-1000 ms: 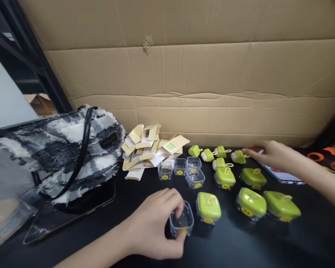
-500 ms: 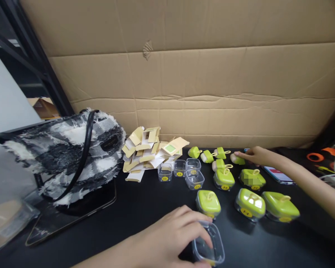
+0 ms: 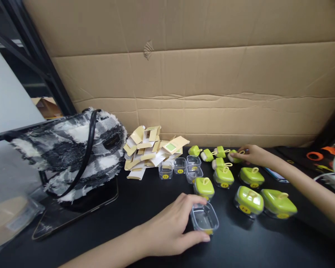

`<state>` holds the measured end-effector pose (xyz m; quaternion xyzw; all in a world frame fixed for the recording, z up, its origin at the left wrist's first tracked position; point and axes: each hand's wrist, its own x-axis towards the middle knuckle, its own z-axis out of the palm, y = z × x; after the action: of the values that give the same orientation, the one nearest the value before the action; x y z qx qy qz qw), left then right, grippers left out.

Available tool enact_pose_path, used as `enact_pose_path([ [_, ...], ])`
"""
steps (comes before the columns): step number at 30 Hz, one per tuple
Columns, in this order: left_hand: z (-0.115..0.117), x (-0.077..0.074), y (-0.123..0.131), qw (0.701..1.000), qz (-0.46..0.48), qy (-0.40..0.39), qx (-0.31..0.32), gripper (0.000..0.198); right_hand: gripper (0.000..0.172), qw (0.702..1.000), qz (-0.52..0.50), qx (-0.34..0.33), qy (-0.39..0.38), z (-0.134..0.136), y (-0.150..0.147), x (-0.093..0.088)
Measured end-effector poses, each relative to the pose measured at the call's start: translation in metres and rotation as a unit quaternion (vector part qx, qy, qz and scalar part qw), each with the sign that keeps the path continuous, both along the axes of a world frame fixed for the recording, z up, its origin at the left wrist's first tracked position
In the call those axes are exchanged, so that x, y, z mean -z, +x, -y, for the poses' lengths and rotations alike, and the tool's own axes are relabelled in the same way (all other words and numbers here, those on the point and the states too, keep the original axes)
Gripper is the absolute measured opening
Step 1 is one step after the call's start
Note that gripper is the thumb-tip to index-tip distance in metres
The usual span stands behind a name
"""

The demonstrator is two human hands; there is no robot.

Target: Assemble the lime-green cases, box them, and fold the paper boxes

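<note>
Cup (image 3: 204,219) and green-lidded box (image 3: 203,188) have shifted back on the counter (image 3: 237,245) in your head view, so placement seems under way; I cannot tell whether your left grip (image 3: 171,227) holds or merely surrounds the uncovered cup, while your right grip (image 3: 255,155) pinches a green looped piece (image 3: 234,159)

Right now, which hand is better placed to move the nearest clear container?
Likely the left hand: it curves around the clear container, while the right hand is farther back, at a green looped piece.
</note>
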<state>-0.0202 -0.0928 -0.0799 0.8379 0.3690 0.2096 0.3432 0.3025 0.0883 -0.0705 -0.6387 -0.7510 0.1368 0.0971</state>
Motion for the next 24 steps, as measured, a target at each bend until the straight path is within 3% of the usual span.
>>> enact_pose_path([
  [8, 0.003, 0.001, 0.000, 0.996, 0.071, -0.055, -0.012, 0.054, 0.027, 0.991, -0.105, 0.028, 0.078, 0.021, 0.002, -0.031],
  [11, 0.008, -0.003, 0.001, 0.994, 0.059, -0.089, -0.024, 0.053, 0.031, 0.979, -0.162, 0.025, 0.122, 0.043, -0.005, -0.043],
  [14, 0.008, 0.002, 0.001, 0.993, 0.047, -0.102, -0.028, 0.054, 0.032, 0.966, -0.208, -0.027, 0.149, 0.073, -0.021, -0.047],
  [17, 0.004, 0.013, 0.000, 0.995, 0.038, -0.094, -0.005, 0.066, 0.033, 0.958, -0.199, -0.092, 0.186, 0.103, -0.036, -0.040],
  [20, 0.001, 0.019, -0.001, 0.995, 0.038, -0.089, -0.008, 0.068, 0.041, 0.927, -0.144, -0.176, 0.297, 0.128, -0.050, -0.027],
  [24, 0.006, 0.010, 0.000, 0.995, 0.037, -0.092, -0.019, 0.051, 0.043, 0.913, -0.209, -0.243, 0.253, 0.151, -0.069, 0.000],
])
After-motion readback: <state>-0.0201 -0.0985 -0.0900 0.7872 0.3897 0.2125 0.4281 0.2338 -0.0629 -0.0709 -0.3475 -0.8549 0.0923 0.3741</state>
